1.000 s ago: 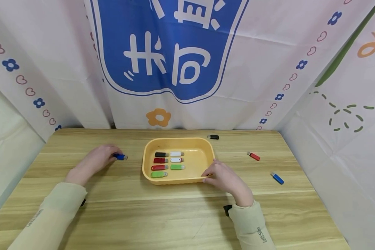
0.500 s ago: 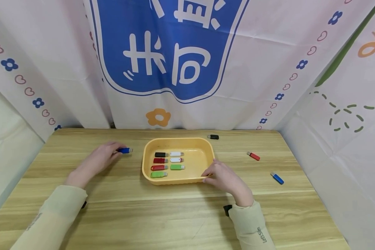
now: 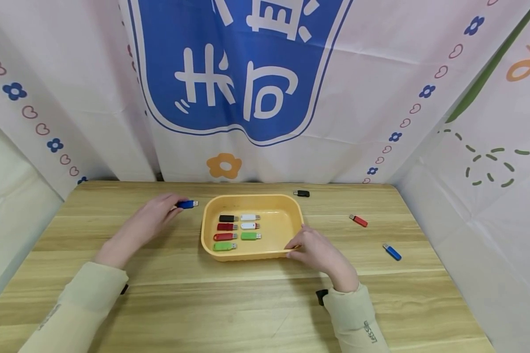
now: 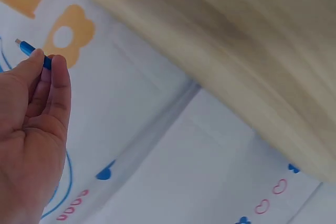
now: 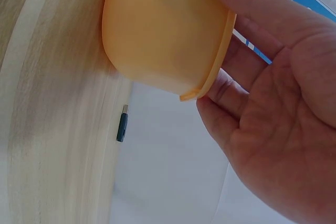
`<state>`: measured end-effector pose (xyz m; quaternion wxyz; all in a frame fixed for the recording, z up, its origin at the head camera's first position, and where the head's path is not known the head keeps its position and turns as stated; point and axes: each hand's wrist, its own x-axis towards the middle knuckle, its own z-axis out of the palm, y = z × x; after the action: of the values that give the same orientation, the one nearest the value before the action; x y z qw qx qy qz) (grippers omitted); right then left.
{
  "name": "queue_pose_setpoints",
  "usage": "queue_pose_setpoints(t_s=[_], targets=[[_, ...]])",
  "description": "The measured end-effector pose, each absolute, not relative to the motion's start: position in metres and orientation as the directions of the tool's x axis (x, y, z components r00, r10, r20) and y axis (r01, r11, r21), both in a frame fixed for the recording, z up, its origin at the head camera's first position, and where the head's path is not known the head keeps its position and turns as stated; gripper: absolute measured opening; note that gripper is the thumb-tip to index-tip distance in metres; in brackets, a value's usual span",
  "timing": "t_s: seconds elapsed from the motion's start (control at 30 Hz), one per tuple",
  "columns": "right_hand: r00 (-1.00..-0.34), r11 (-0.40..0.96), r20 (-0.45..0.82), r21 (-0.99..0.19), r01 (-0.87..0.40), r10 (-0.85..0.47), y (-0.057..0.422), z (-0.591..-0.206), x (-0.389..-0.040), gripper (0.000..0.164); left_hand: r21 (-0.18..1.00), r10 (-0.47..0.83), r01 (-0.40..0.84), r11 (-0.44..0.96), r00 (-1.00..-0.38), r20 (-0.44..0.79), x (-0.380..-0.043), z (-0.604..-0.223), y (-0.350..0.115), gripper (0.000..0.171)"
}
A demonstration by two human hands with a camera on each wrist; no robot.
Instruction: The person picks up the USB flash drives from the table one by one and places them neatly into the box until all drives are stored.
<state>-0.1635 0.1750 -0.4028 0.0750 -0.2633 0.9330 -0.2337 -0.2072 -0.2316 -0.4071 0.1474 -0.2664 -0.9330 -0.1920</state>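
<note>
Between thumb and fingertips, my left hand (image 3: 155, 218) pinches a blue USB stick (image 3: 187, 204) just left of the yellow tray (image 3: 207, 215). Its metal plug points right, toward the tray; the left wrist view shows the same blue stick (image 4: 27, 48) raised in the fingertips. My right hand (image 3: 320, 252) grips the tray's front right corner, thumb and fingers on either side of the rim (image 5: 218, 64). Several USB sticks lie in the tray in two columns: a black one (image 3: 227, 218), red ones (image 3: 225, 237), white ones (image 3: 249, 217) and green ones (image 3: 251, 236).
On the wooden table (image 3: 229, 309), a black USB stick (image 3: 301, 193) lies behind the tray. Right of it are a red stick (image 3: 358, 220) and a blue stick (image 3: 392, 251). A printed cloth (image 3: 265, 162) hangs along the table's back edge.
My left hand has lifted the blue USB stick and carried it rightward and back, closer to the tray. The right hand and the tray have stayed in place.
</note>
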Motion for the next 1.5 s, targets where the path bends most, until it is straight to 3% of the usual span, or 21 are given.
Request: queue_pose_setpoints(t_s=[0.23, 0.77, 1.5], targets=[[-0.849, 0.749, -0.022, -0.485, -0.452, -0.527, 0.174, -0.403, -0.164, 0.011, 0.216, 0.473, 0.619, 0.755, -0.742, 0.476, -0.202, -0.396, -0.214, 0.027], [-0.85, 0.751, -0.024, -0.483, -0.451, -0.526, 0.174, -0.403, -0.164, 0.011, 0.154, 0.563, 0.678, 0.718, -0.697, 0.443, -0.188, -0.392, -0.18, 0.029], [-0.844, 0.742, -0.012, -0.484, -0.464, -0.536, 0.175, -0.403, -0.164, 0.01, 0.173, 0.634, 0.676, 0.716, -0.734, 0.244, -0.181, -0.397, -0.142, 0.029]])
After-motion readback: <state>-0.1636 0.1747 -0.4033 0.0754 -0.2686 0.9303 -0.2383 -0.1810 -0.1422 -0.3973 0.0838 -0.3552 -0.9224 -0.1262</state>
